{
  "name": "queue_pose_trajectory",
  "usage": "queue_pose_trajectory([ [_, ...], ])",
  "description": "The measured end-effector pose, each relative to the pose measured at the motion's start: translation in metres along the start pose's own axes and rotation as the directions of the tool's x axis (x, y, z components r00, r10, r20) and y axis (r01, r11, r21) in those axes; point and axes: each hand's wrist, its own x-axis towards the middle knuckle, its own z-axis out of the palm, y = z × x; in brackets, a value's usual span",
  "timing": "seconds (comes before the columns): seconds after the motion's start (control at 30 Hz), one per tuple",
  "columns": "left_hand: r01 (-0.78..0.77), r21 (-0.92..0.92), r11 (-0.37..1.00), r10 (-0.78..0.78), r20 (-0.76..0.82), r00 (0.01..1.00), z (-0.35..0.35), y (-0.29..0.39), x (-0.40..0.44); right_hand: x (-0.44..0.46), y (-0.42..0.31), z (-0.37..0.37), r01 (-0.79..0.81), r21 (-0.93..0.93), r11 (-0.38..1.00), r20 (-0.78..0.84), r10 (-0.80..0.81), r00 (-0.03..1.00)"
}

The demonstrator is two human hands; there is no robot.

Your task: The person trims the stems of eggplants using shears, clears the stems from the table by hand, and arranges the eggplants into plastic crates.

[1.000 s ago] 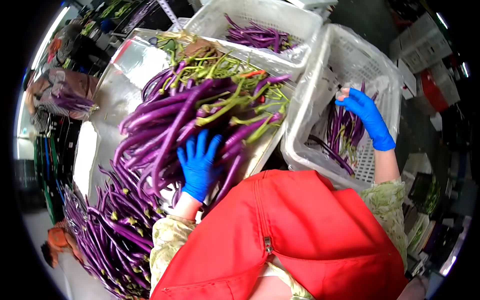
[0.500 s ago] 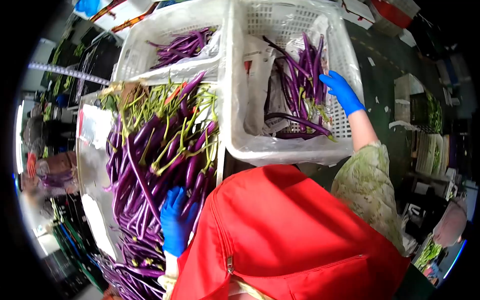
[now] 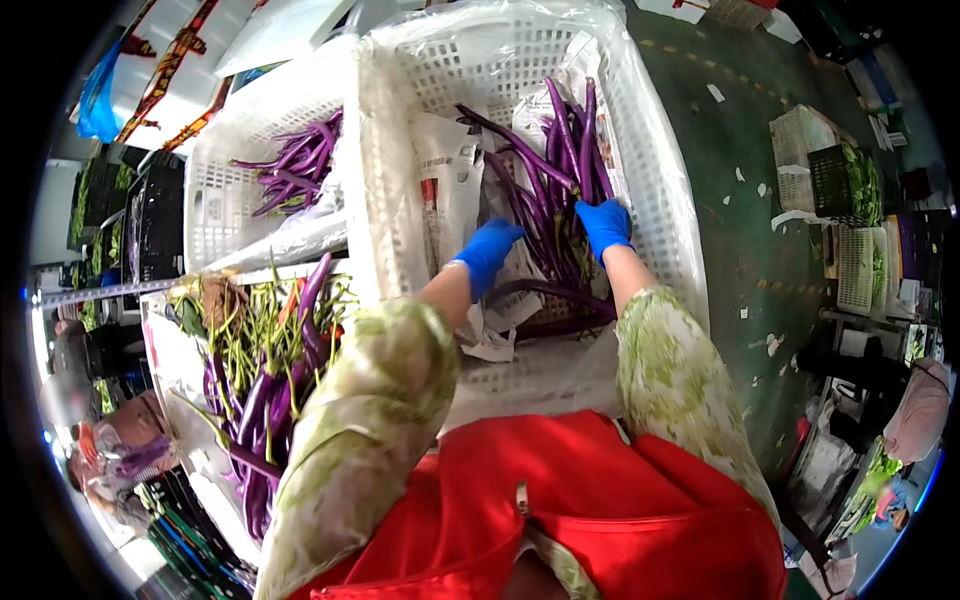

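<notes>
Both of my gloved hands are inside a large white plastic basket (image 3: pixel 655 180) lined with clear film and newspaper. Long purple eggplants (image 3: pixel 570 140) lie in it, the right-hand bunch with stem ends toward me. My right hand (image 3: pixel 606 226) has its fingers bent round the stem ends of that bunch. My left hand (image 3: pixel 488 256) is at the left edge of the eggplants, above the newspaper (image 3: pixel 447 170), its fingers stretched toward them; contact is unclear. More eggplants (image 3: pixel 255 410) with green stems are heaped on the white table to the left, partly hidden by my left sleeve.
A second white basket (image 3: pixel 215 200) with a few eggplants stands at the upper left. White boxes with red tape (image 3: pixel 170 70) are behind it. On the right, the green floor (image 3: pixel 735 240) has paper scraps, with crates of greens (image 3: pixel 855 185) beyond. Other people are at both sides.
My left hand has moved from the heaped eggplants on the table into the large basket. My right hand has moved from the basket's right side down to the stem ends. The view has shifted.
</notes>
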Motion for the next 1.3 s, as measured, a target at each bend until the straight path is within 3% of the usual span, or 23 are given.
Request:
queue_pose_trajectory([
  [0.07, -0.057, 0.046, 0.997, 0.061, -0.104, 0.993, -0.001, -0.057, 0.077, 0.004, 0.001, -0.007, -0.023, -0.007, 1.0, 0.146, 0.023, 0.989],
  [0.1, -0.169, 0.078, 0.982, 0.184, -0.265, 0.946, 0.0, -0.062, 0.081, 0.006, 0.0, -0.011, -0.008, -0.046, 0.999, 0.18, 0.016, 0.984],
  [0.13, -0.27, 0.124, 0.955, 0.297, -0.415, 0.86, 0.003, -0.067, 0.08, 0.006, 0.0, -0.012, 0.007, -0.088, 0.996, 0.215, 0.012, 0.976],
  [0.2, -0.389, 0.252, 0.886, 0.459, -0.591, 0.663, 0.003, -0.052, 0.059, -0.001, 0.0, 0.0, 0.027, -0.204, 0.979, 0.087, -0.009, 0.996],
  [0.27, -0.29, 0.076, 0.954, 0.289, -0.486, 0.824, 0.001, -0.046, 0.057, -0.004, -0.003, 0.008, -0.019, -0.251, 0.968, 0.023, 0.026, 0.999],
  [0.33, -0.145, -0.081, 0.986, 0.113, -0.312, 0.943, -0.001, -0.032, 0.049, 0.017, 0.026, 0.033, -0.095, 0.201, 0.975, -0.051, 0.107, 0.993],
  [0.37, -0.178, -0.053, 0.983, 0.145, -0.381, 0.913, 0.004, -0.031, 0.048, 0.02, 0.031, 0.036, -0.11, 0.419, 0.901, -0.077, 0.156, 0.985],
  [0.4, -0.21, -0.024, 0.977, 0.177, -0.448, 0.876, 0.011, -0.031, 0.046, 0.026, 0.036, 0.037, -0.111, 0.458, 0.882, -0.032, 0.142, 0.989],
  [0.5, -0.285, 0.118, 0.951, 0.299, -0.574, 0.762, 0.018, -0.052, 0.065, 0.008, 0.007, 0.033, -0.142, 0.427, 0.893, -0.054, 0.182, 0.982],
  [0.53, -0.3, 0.176, 0.938, 0.343, -0.6, 0.723, 0.018, -0.055, 0.066, 0.006, 0.003, 0.039, -0.081, 0.319, 0.944, -0.088, 0.115, 0.99],
  [0.57, -0.291, 0.146, 0.945, 0.321, -0.574, 0.754, 0.017, -0.058, 0.067, 0.003, 0.005, 0.038, 0.06, 0.137, 0.989, -0.183, -0.034, 0.983],
  [0.63, -0.267, 0.088, 0.96, 0.274, -0.518, 0.81, 0.013, -0.063, 0.064, -0.01, 0.005, 0.033, 0.291, -0.26, 0.921, -0.271, -0.359, 0.893],
  [0.67, -0.257, 0.075, 0.963, 0.26, -0.496, 0.829, 0.011, -0.064, 0.063, -0.002, 0.014, 0.045, 0.323, -0.284, 0.903, -0.373, -0.415, 0.83],
  [0.77, -0.249, 0.028, 0.968, 0.234, -0.453, 0.86, 0.009, -0.064, 0.062, 0.008, 0.007, 0.037, 0.139, -0.072, 0.988, -0.269, -0.154, 0.951],
  [0.8, -0.258, 0.003, 0.966, 0.231, -0.459, 0.858, 0.01, -0.066, 0.065, 0.016, 0.001, 0.027, 0.046, 0.048, 0.998, -0.161, -0.038, 0.986],
  [0.83, -0.266, -0.021, 0.964, 0.226, -0.469, 0.854, 0.009, -0.067, 0.066, 0.029, 0.003, 0.027, 0.025, 0.132, 0.991, -0.154, -0.004, 0.988],
  [0.9, -0.259, -0.015, 0.966, 0.217, -0.501, 0.838, 0.007, -0.068, 0.063, 0.038, -0.01, 0.008, -0.115, 0.199, 0.973, 0.276, 0.057, 0.959],
  [1.0, -0.315, -0.027, 0.949, 0.251, -0.539, 0.804, 0.01, -0.078, 0.083, 0.057, 0.001, 0.021, -0.16, -0.1, 0.982, 0.307, 0.184, 0.934],
  [1.1, -0.307, 0.003, 0.952, 0.257, -0.554, 0.792, 0.002, -0.077, 0.09, 0.054, 0.007, 0.036, 0.009, -0.078, 0.997, 0.233, 0.01, 0.972],
  [1.17, -0.165, -0.104, 0.981, 0.104, -0.441, 0.892, -0.002, -0.067, 0.088, 0.052, 0.011, 0.036, -0.084, 0.009, 0.996, 0.207, 0.08, 0.975],
  [1.23, 0.118, -0.292, 0.949, -0.171, -0.165, 0.971, -0.013, -0.052, 0.087, 0.044, 0.012, 0.032, -0.143, 0.168, 0.975, 0.083, 0.131, 0.988],
  [1.3, 0.151, -0.249, 0.957, -0.189, -0.137, 0.972, -0.016, -0.037, 0.074, 0.044, 0.011, 0.033, -0.164, 0.207, 0.964, 0.028, 0.162, 0.986],
])
